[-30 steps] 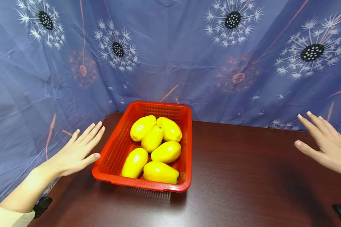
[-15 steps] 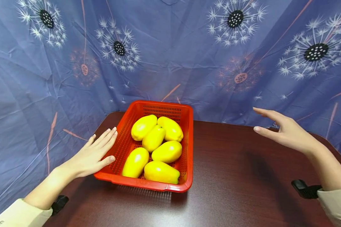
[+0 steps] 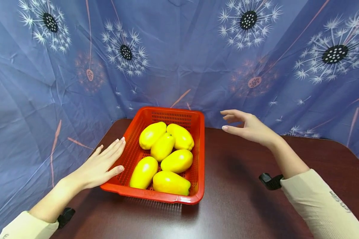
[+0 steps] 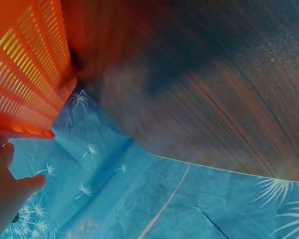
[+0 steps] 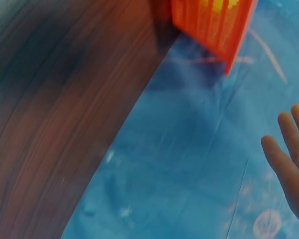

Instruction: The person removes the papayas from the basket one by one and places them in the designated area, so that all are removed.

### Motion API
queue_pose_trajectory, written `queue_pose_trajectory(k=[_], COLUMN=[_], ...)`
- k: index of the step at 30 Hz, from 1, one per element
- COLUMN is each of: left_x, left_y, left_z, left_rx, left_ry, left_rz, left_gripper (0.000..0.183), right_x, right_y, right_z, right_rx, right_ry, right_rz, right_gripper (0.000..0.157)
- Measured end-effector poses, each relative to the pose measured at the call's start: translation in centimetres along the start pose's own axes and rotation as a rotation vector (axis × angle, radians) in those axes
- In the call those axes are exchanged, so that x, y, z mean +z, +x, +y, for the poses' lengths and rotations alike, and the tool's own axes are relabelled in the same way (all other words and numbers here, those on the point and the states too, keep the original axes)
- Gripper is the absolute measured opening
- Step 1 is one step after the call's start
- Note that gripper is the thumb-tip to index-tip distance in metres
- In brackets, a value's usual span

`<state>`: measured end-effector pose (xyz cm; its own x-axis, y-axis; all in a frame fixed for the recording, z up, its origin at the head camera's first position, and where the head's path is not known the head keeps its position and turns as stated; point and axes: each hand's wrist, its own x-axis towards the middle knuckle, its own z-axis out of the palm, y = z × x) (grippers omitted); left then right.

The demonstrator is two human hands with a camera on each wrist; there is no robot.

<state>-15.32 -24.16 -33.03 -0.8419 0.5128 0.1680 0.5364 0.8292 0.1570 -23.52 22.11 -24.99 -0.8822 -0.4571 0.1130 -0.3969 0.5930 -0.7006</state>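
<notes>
A red plastic basket (image 3: 199,159) with slotted walls stands on the table, holding several yellow mangoes (image 3: 177,161). My left hand (image 3: 99,166) hovers at the basket's left rim, fingers straight, palm down, overlapping the rim in the head view. To the right of the basket, my right hand (image 3: 248,127) hangs in the air with fingers relaxed and thumb apart, holding nothing. The left wrist view shows the slotted basket wall (image 4: 25,64) just above the left fingers (image 4: 30,184). In the right wrist view, a basket corner (image 5: 209,30) lies beyond the spread right fingers (image 5: 289,134).
The dark brown wooden table (image 3: 227,205) extends right and toward the front. A blue curtain (image 3: 179,56) with dandelion prints hangs behind and to the left of it. Black devices (image 3: 270,181) are strapped at both wrists, below pale sleeves (image 3: 323,202).
My right hand has swept left from the far right toward the basket. My left hand has moved right, up to the basket's left rim. The basket and mangoes stay in place.
</notes>
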Motion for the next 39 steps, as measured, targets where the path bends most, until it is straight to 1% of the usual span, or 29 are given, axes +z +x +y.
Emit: queue_pose_trajectory(k=[5,7,10,12,16,20,26,31,36,39], left_x=[0.0,0.1,0.1,0.2,0.1,0.2,0.4,0.5,0.4,0.4], left_y=[-0.1,-0.1,-0.1,-0.1,-0.1,-0.1,-0.1,0.0,0.0,0.0], left_z=[0.1,0.2,0.1,0.1,0.0,-0.1,0.0,-0.1,-0.1,-0.1], left_rx=[-0.019,-0.022,-0.027,-0.031,-0.039,-0.038,-0.042,-0.044,-0.047,-0.052], left_ry=[-0.011,-0.018,-0.028,-0.037,-0.052,-0.066,-0.077,-0.068,-0.062,-0.062], left_rz=[-0.01,-0.013,-0.019,-0.021,-0.02,-0.019,-0.022,-0.02,-0.021,-0.026], left_gripper=[0.072,0.072,0.071,0.07,0.071,0.071,0.07,0.071,0.071,0.071], right_x=[2.0,2.6,3.6,4.2,5.4,6.7,8.5,8.9,8.7,9.0], right_y=[2.3,3.1,4.3,5.1,6.5,7.6,8.6,9.2,9.5,9.7], right_z=[-1.1,-1.7,-2.6,-3.2,-4.3,-5.3,-6.4,-6.7,-7.1,-7.3], right_rx=[-0.034,-0.034,-0.011,0.012,0.046,0.061,0.048,0.036,0.07,0.125], right_ry=[0.036,0.061,0.105,0.142,0.178,0.171,0.159,0.142,0.164,0.197], right_rz=[-0.079,-0.106,-0.139,-0.151,-0.155,-0.156,-0.202,-0.215,-0.197,-0.203], right_gripper=[0.053,0.052,0.05,0.048,0.046,0.044,0.044,0.043,0.041,0.04])
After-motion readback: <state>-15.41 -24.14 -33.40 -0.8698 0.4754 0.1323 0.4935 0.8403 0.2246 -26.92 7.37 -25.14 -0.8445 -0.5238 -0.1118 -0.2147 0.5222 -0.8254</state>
